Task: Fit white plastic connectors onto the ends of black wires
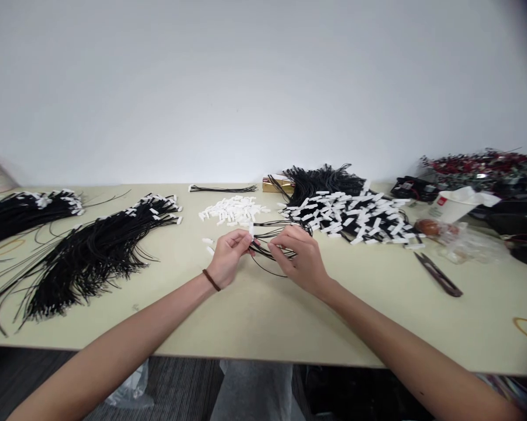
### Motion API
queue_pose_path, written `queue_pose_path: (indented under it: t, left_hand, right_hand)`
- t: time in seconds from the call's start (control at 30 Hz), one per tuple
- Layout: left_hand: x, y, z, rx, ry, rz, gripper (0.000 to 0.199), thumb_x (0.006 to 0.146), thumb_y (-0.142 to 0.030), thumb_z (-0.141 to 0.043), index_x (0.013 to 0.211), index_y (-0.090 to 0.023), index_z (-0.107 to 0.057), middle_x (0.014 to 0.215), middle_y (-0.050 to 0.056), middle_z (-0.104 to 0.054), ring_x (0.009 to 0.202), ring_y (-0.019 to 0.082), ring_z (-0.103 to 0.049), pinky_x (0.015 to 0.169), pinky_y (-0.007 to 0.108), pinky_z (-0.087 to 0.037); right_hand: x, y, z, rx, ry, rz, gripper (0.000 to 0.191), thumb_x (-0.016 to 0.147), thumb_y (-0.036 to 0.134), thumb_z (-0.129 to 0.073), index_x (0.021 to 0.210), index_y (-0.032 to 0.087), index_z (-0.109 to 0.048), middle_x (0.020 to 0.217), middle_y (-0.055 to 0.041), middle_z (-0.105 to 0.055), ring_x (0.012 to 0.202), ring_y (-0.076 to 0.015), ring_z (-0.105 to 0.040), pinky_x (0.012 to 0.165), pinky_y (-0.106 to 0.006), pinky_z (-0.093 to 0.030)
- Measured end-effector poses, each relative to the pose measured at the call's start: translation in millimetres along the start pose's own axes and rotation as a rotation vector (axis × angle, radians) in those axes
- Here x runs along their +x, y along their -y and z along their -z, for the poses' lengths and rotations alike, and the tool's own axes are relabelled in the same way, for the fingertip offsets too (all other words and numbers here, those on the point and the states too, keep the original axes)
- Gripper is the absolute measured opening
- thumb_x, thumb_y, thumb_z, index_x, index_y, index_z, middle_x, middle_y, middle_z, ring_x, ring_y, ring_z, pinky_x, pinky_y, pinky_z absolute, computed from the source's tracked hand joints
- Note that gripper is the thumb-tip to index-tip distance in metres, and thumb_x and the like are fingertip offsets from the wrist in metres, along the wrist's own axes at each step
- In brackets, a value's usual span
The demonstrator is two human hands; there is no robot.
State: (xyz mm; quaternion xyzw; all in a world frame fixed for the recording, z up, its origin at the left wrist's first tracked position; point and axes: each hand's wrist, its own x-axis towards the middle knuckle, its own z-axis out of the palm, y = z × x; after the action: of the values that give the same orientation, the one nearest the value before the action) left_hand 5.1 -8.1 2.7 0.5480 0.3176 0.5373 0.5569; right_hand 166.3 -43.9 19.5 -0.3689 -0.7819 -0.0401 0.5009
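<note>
My left hand (pixel 230 252) is closed, with thumb and fingers pinching a white plastic connector (pixel 251 229) that stands upright. From the connector several thin black wires (pixel 263 238) run to the right. My right hand (pixel 302 257) is closed around these wires, its thumb and forefinger pinched together; which wire lies between the fingertips is too small to tell. One wire loops down below the hands. Just behind my hands lies a heap of loose white connectors (pixel 233 209), and a couple more lie beside my left hand.
Bundles of black wires (pixel 100 248) cover the table's left side. Back right, wires with white connectors (pixel 355 216) are piled. Thread snips (pixel 438 275), a paper cup (pixel 451 204) and a plastic bag (pixel 474 245) lie at the right. A gold box (pixel 271 186) stands at the back.
</note>
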Motion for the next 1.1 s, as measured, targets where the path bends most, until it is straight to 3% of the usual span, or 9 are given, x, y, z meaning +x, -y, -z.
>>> queue_pose_path:
  t: [0.63, 0.8, 0.9, 1.0, 1.1]
  left_hand:
    - [-8, -2, -5.0, 0.101, 0.065, -0.034, 0.027, 0.07, -0.04, -0.064, 0.068, -0.013, -0.06, 0.066, 0.002, -0.058, 0.056, 0.011, -0.052, 0.058, 0.025, -0.043]
    - [-6, -10, -5.0, 0.194, 0.015, -0.093, 0.023, 0.069, -0.037, -0.066, 0.067, -0.015, -0.062, 0.065, 0.002, -0.059, 0.055, 0.012, -0.054, 0.056, 0.024, -0.042]
    - [-5, -15, -3.7, 0.261, 0.02, -0.105, 0.02, 0.066, -0.035, -0.068, 0.066, -0.015, -0.064, 0.063, 0.002, -0.06, 0.053, 0.013, -0.054, 0.054, 0.024, -0.041]
    - [-5, -17, -2.6, 0.27, 0.064, -0.099, 0.017, 0.067, -0.033, -0.068, 0.069, -0.016, -0.066, 0.067, 0.003, -0.062, 0.056, 0.014, -0.056, 0.057, 0.025, -0.043]
    - [-3, -17, -1.1, 0.256, 0.087, -0.101, 0.018, 0.065, -0.031, -0.069, 0.075, -0.016, -0.067, 0.075, 0.004, -0.063, 0.063, 0.015, -0.058, 0.064, 0.027, -0.046]
  right_hand:
    - [-2, -3, -1, -0.075, 0.053, 0.069, 0.017, 0.085, 0.018, -0.046, 0.072, 0.019, -0.057, 0.067, -0.0018, -0.055, 0.064, -0.0128, -0.046, 0.058, -0.026, -0.035]
    - [0, -3, 1, -0.148, -0.061, 0.085, 0.006, 0.083, 0.021, -0.051, 0.082, 0.021, -0.056, 0.074, -0.0034, -0.056, 0.071, -0.0155, -0.048, 0.063, -0.029, -0.037]
    - [3, -2, 6, -0.231, -0.117, 0.073, 0.014, 0.081, 0.025, -0.052, 0.094, 0.022, -0.056, 0.09, -0.0068, -0.056, 0.085, -0.0203, -0.049, 0.072, -0.034, -0.038]
    - [6, -1, 9, -0.253, -0.018, 0.083, 0.021, 0.082, 0.024, -0.051, 0.102, 0.023, -0.055, 0.098, -0.007, -0.059, 0.097, -0.0228, -0.048, 0.08, -0.038, -0.036]
    - [11, -4, 13, -0.215, 0.009, 0.105, 0.016, 0.083, 0.018, -0.05, 0.094, 0.023, -0.06, 0.082, -0.0031, -0.064, 0.089, -0.0194, -0.052, 0.079, -0.037, -0.036]
